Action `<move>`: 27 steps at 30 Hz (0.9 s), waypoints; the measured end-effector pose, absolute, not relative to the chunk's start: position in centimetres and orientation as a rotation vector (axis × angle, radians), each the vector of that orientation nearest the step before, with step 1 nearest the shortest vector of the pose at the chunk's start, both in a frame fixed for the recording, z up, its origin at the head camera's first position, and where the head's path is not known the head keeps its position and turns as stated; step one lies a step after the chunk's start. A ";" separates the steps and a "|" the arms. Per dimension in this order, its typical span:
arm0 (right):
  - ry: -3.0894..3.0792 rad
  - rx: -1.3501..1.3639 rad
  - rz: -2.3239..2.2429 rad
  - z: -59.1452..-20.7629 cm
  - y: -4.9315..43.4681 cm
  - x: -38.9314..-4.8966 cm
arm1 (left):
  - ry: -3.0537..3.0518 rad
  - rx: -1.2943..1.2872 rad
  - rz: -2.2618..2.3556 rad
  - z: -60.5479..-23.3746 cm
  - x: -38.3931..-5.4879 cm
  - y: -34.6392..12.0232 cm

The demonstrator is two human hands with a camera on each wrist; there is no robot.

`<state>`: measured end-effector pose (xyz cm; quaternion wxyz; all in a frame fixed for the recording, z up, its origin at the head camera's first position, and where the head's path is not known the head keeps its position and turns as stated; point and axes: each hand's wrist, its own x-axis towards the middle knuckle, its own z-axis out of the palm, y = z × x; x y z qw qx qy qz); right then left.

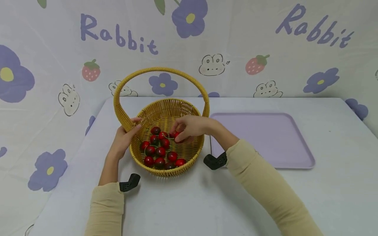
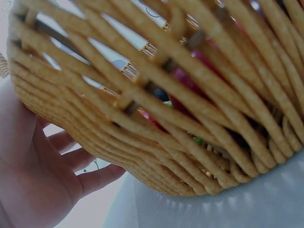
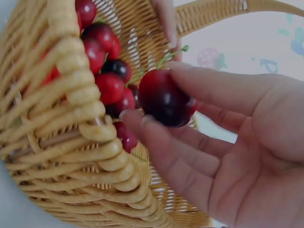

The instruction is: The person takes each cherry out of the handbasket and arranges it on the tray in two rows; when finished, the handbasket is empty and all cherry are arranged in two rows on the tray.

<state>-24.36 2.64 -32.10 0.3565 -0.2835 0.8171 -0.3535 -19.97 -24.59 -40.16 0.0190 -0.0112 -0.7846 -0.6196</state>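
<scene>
A yellow wicker basket (image 1: pixel 168 106) with a tall hoop handle (image 1: pixel 160 69) stands on the table. Several dark red cherries (image 1: pixel 160 151) with green stems lie inside it, mostly toward its near and left side. My left hand (image 1: pixel 122 140) grips the basket's left rim at the foot of the handle. Over the basket's right part, my right hand (image 1: pixel 193 127) pinches one cherry (image 3: pixel 166 99) between thumb and fingertips. That cherry is red fading to nearly black, with a green stem (image 3: pixel 171 56), as the right wrist view shows.
To the right of the basket lies a pale purple rectangular tray (image 1: pixel 257 141) with a raised rim. A white cloth covers the table (image 1: pixel 177 206). Behind it hangs a curtain (image 1: pixel 230 36) printed with flowers, rabbits and strawberries.
</scene>
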 end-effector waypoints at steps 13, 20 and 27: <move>2.044 -0.776 -1.216 -31.8 6.1 -22.4 | -2.437 -0.033 -1.914 -40.1 -19.8 -24.5; 2.094 -0.706 -1.291 -32.1 8.5 -21.4 | -2.435 -0.027 -1.913 -40.0 -19.8 -24.4; 1.929 -0.652 -1.482 -32.6 10.9 -21.0 | -2.425 -0.021 -1.923 -40.1 -19.9 -24.4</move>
